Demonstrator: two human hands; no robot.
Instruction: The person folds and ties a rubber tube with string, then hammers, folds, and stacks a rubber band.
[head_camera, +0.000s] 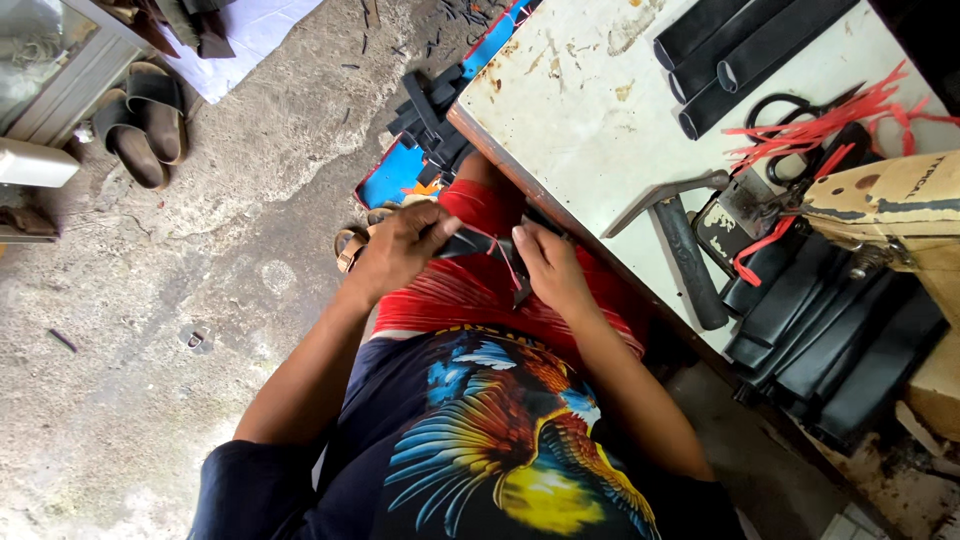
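Note:
My left hand (400, 250) and my right hand (550, 272) are close together over my lap, just off the table's edge. Between them they grip a small black rubber piece (468, 242) with a thin red strand (510, 262) running across it. The left fingers pinch one end, while the right fingers close on the other end, where a dark strip hangs down. Red shorts (460, 290) lie right beneath the hands.
A worn white table (590, 110) to the right bears a hammer (685, 250), rolled black rubber tubes (740, 55), scissors (790, 110), loose red strands (830, 125), a cardboard box (900, 200) and stacked black strips (840, 340). Sandals (140, 120) and black offcuts (430, 115) lie on the concrete floor.

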